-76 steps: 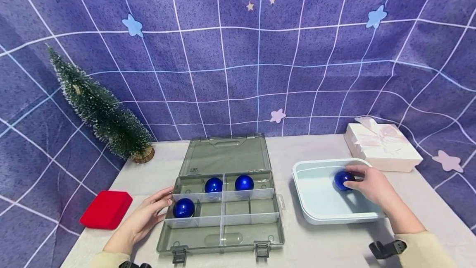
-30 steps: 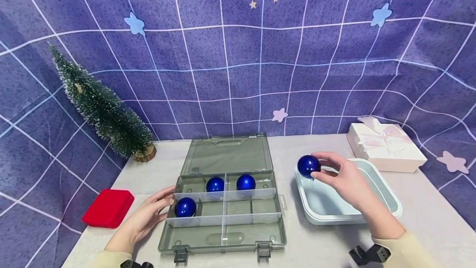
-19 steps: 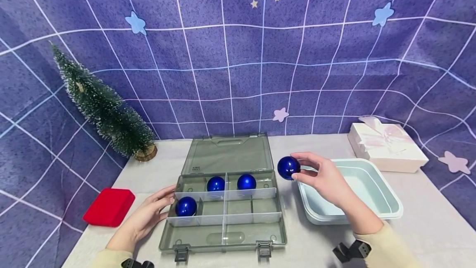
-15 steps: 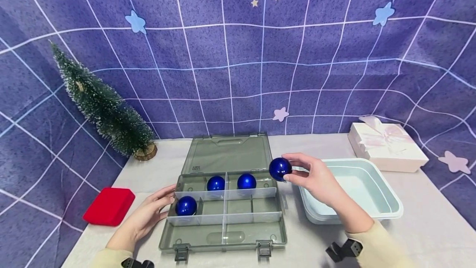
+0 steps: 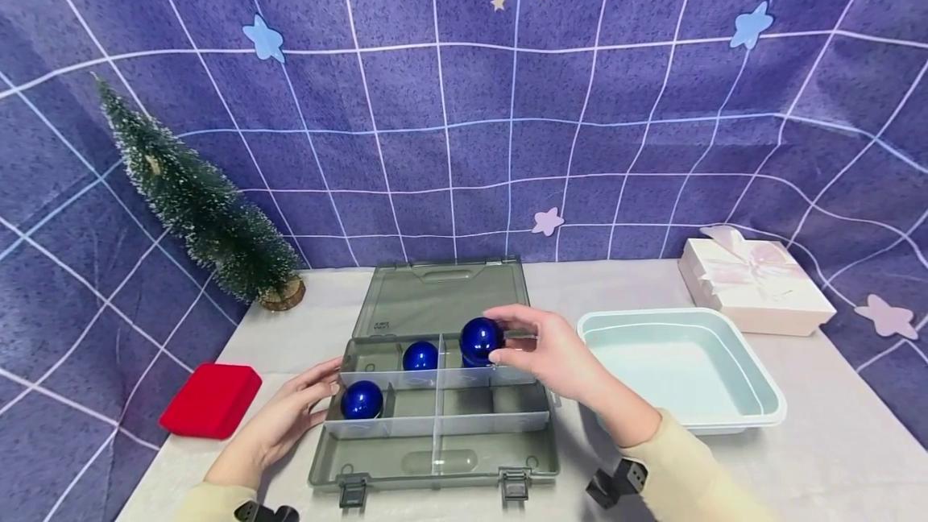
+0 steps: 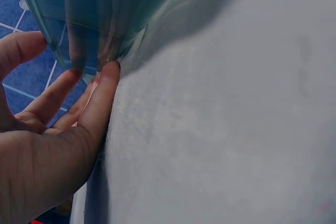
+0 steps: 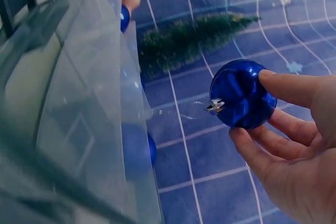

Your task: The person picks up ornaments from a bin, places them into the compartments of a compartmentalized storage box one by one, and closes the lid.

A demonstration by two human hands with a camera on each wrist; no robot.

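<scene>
What worries me most is a knock between two balls. The blue ball [image 5: 481, 337] in the right hand [image 5: 561, 353] is above the rear right compartment [image 5: 451, 354] of the box [image 5: 377, 456], where a second ball [image 5: 474, 362] lies, partly hidden under it. If it were lowered straight, it might strike this one and roll aside, because both are smooth and round. The clear thread [image 7: 191, 115] at the silver cap [image 7: 214, 106] could catch on the divider [image 5: 471, 379]; whether they touch, I cannot tell. A slip is also possible, since mainly the fingertips hold the shiny surface.

The right hand grasps the ball from the right side, with the thumb on the near side and the fingers on the far side. The left hand [image 5: 290, 405] grasps nothing; its fingers rest against the left side of the box, probably to steady it.
</scene>
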